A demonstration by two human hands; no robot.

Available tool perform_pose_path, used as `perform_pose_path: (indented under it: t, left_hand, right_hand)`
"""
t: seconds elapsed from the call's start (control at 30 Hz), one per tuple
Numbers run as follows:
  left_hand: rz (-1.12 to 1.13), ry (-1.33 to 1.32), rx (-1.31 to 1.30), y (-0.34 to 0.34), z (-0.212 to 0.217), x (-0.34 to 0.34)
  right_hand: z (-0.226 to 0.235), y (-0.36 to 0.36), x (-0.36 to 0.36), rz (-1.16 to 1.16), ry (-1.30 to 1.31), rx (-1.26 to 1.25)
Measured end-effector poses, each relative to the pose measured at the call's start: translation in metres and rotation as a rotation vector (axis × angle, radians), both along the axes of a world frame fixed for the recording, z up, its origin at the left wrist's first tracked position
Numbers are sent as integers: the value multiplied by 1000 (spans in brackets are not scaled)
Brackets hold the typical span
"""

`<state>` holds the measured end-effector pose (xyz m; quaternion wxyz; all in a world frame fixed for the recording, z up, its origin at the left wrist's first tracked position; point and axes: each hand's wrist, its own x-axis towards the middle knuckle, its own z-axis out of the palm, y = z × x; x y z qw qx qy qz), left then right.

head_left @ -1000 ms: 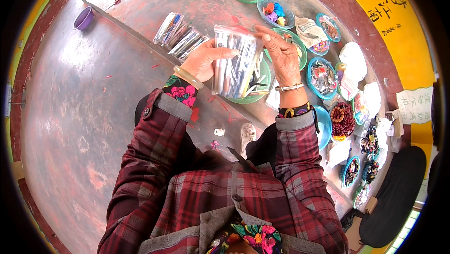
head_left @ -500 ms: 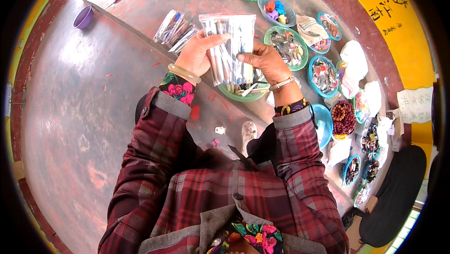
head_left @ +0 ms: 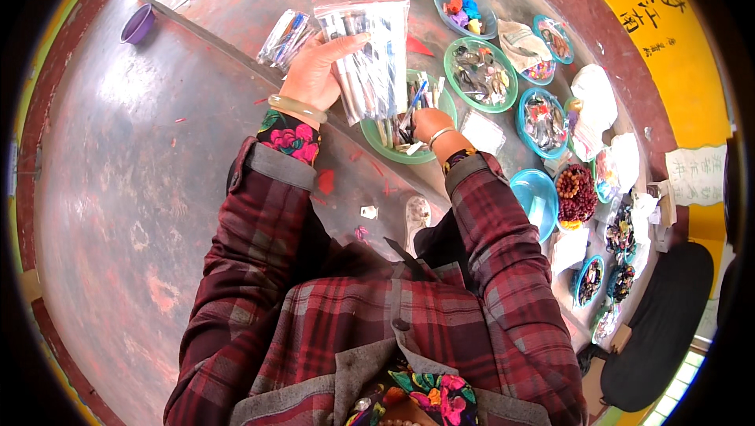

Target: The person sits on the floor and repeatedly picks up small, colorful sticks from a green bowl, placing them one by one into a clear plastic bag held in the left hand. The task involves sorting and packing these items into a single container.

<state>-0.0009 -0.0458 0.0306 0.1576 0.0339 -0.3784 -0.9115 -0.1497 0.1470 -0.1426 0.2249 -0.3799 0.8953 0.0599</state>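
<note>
My left hand (head_left: 316,72) is closed on the edge of a clear zip bag (head_left: 368,56) filled with several pens, held up above the floor with the thumb across its front. Behind and below the bag stands a green basin (head_left: 383,143) with loose pens in it. My right hand (head_left: 434,122) reaches into that basin, its fingers curled at a blue pen (head_left: 417,95) that sticks up past them. The bag hides part of the basin, and the right fingertips are partly covered. Beyond my left hand lie more clear bags of pens (head_left: 285,39) on the floor.
To the right stand several basins, among them a green one of small packets (head_left: 480,76), a blue one of packets (head_left: 543,123) and a light blue one (head_left: 535,210). Dark red bead strings (head_left: 576,198) lie beside them. A purple basin (head_left: 138,25) stands far left.
My right hand has let go of the bag and moved down into the green basin. My left hand alone now holds the bag, slightly farther left and up.
</note>
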Motion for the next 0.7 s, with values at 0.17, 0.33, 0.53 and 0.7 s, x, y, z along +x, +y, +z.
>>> perform_pose_path:
  t: [0.17,0.33,0.53,0.7]
  left_hand:
    - [-34,-4,7,-2,1,3]
    - [-37,11,16,1,1,2]
    - [-60,-17,29,-1,3,1]
    - [-87,-14,23,0,1,1]
  right_hand:
    - [-17,5,13,-50,89,41]
    - [-22,7,18,31,189,31]
    - [5,-1,16,53,118,273]
    - [64,-5,-1,40,141,110]
